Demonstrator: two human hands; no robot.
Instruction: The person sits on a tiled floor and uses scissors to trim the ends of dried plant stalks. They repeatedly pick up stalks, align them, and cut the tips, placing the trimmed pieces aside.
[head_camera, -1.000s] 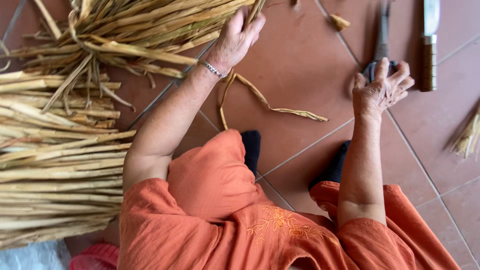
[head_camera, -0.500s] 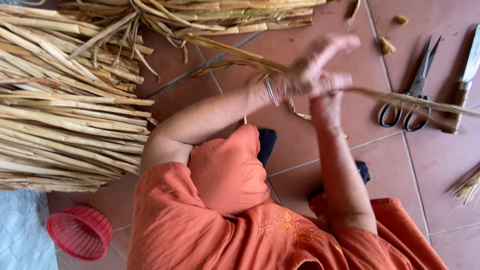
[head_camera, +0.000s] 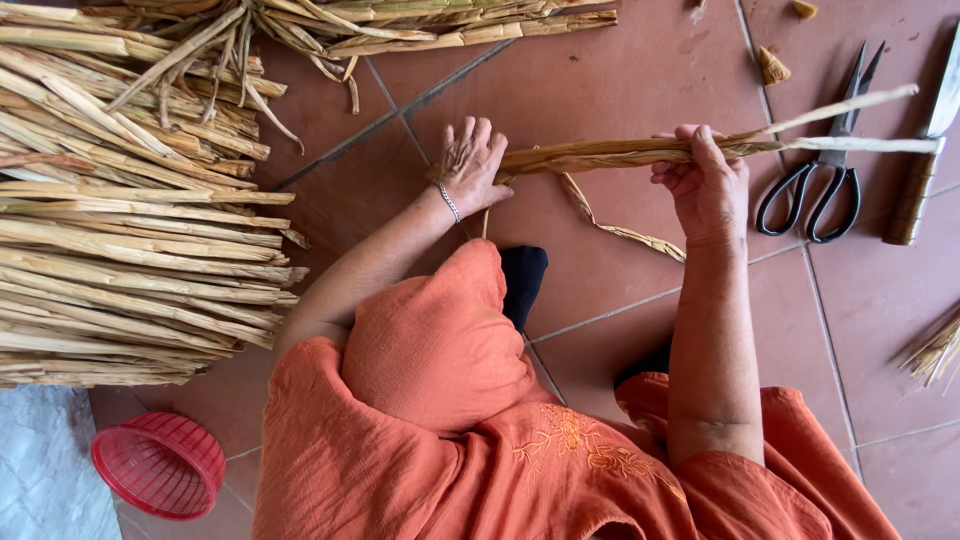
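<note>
A long dried, straw-coloured stalk (head_camera: 610, 153) stretches level over the red floor tiles in front of me. Its right end splits into two thin strips that run out over the scissors. My left hand (head_camera: 470, 165) grips the stalk's left end, with the fingers spread and a bracelet on the wrist. My right hand (head_camera: 705, 185) is closed around the stalk's middle, thumb on top. My orange sleeves and lap fill the bottom of the view.
A big pile of dried stalks (head_camera: 130, 250) lies at the left, and another bundle (head_camera: 400, 25) along the top. Black scissors (head_camera: 825, 180) and a wooden-handled knife (head_camera: 925, 170) lie at the right. A red basket (head_camera: 160, 465) sits bottom left. A loose strip (head_camera: 615, 225) curls on the tiles.
My left hand pulled one stalk out of the pile and my right hand came away from the scissors. Both hands now hold the stalk, spread apart along it.
</note>
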